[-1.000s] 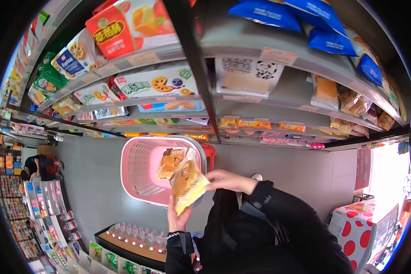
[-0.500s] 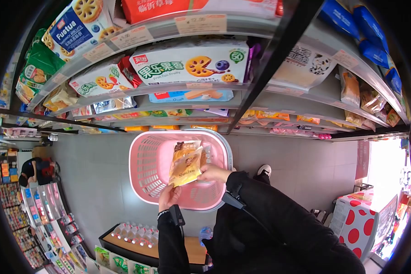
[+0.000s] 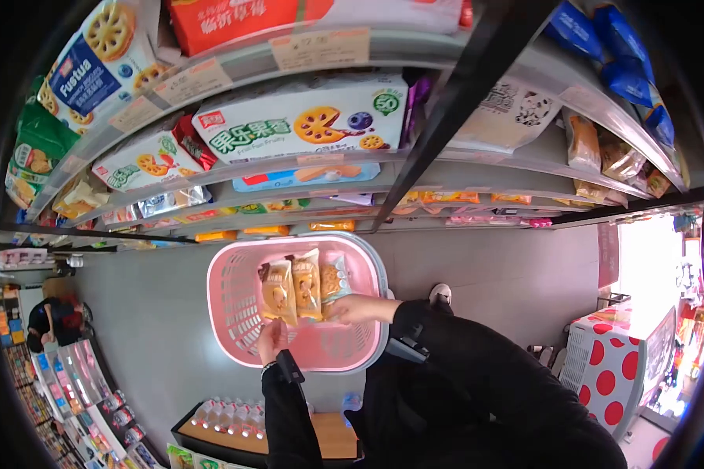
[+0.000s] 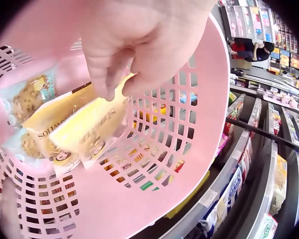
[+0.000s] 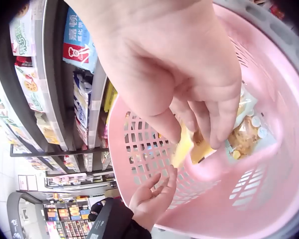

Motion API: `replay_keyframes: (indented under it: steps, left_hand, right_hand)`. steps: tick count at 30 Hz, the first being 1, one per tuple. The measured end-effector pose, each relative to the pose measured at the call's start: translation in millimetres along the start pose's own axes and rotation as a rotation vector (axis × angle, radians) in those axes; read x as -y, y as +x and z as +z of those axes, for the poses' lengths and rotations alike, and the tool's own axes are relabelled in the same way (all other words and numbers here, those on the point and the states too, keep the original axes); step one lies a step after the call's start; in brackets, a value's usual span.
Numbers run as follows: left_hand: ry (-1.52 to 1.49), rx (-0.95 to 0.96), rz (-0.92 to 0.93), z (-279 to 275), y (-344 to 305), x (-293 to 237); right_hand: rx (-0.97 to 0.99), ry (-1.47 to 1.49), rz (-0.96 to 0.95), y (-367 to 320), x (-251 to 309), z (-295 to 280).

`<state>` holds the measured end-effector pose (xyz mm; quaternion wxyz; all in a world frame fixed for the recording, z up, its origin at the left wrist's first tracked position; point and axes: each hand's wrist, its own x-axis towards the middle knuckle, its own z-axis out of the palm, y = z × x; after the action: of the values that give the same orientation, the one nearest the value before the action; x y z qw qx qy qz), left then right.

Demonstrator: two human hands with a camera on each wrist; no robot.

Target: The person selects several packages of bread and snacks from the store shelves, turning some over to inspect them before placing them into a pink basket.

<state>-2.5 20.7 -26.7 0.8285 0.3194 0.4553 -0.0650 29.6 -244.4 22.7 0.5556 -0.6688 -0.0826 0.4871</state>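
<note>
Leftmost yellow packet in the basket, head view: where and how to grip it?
Pinch the leftmost yellow packet by its near end, fingers coming from above on the wearer's side. That end looks flat and thin beside the filled middle and faces the basket's open top; the left hand pinches there.

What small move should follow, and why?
Probably the left hand should ease its pinch on the leftmost yellow packet: that packet already lies inside the pink basket, alongside the middle one.
</note>
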Motion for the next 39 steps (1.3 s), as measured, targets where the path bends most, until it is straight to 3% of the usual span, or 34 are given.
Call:
replay_keyframes:
  steps: [4,5,6,8,12,16,21,28,31,32,34,35,39]
  left_hand:
    - [0.084,0.175,-0.009,8,-12,12]
    - [0.133,0.138,-0.017,25,-26,17]
    - [0.185,0.106,-0.026,44,-44,20]
    - [0.285,0.262,-0.050,54,-55,33]
    - [0.381,0.356,-0.120,107,-100,68]
    - [0.522,0.589,-0.171,167,-130,101]
    - [0.755,0.712,-0.088,232,-164,142]
    - [0.845,0.705,-0.128,277,-199,219]
    - [0.907,0.717,-0.145,300,-215,254]
    - [0.932,0.722,-0.158,307,-221,265]
    - [0.953,0.738,-0.165,323,-229,285]
    - [0.974,0.759,-0.178,329,-233,294]
    - [1.000,0.783,-0.199,345,-248,325]
  right_hand:
    - [-0.039,0.156,0.052,-66,23,-32]
    - [-0.046,0.202,-0.021,-75,7,-40]
    - [-0.093,0.257,0.044,-101,18,-50]
    - [-0.200,0.331,-0.030,-139,9,-70]
    - [-0.493,0.376,-0.049,-242,21,-100]
    - [-0.736,0.517,-0.264,-315,-23,-120]
    - [-0.951,0.753,-0.203,-386,-75,-148]
    - [-1.139,1.053,-0.326,-471,-153,-211]
    - [-1.358,1.196,-0.388,-494,-198,-254]
    - [-1.351,1.201,-0.387,-500,-216,-267]
    - [-1.615,1.188,-0.378,-512,-228,-289]
    - [-1.651,1.175,-0.323,-517,-233,-300]
    - [-1.636,1.042,-0.283,-521,-252,-328]
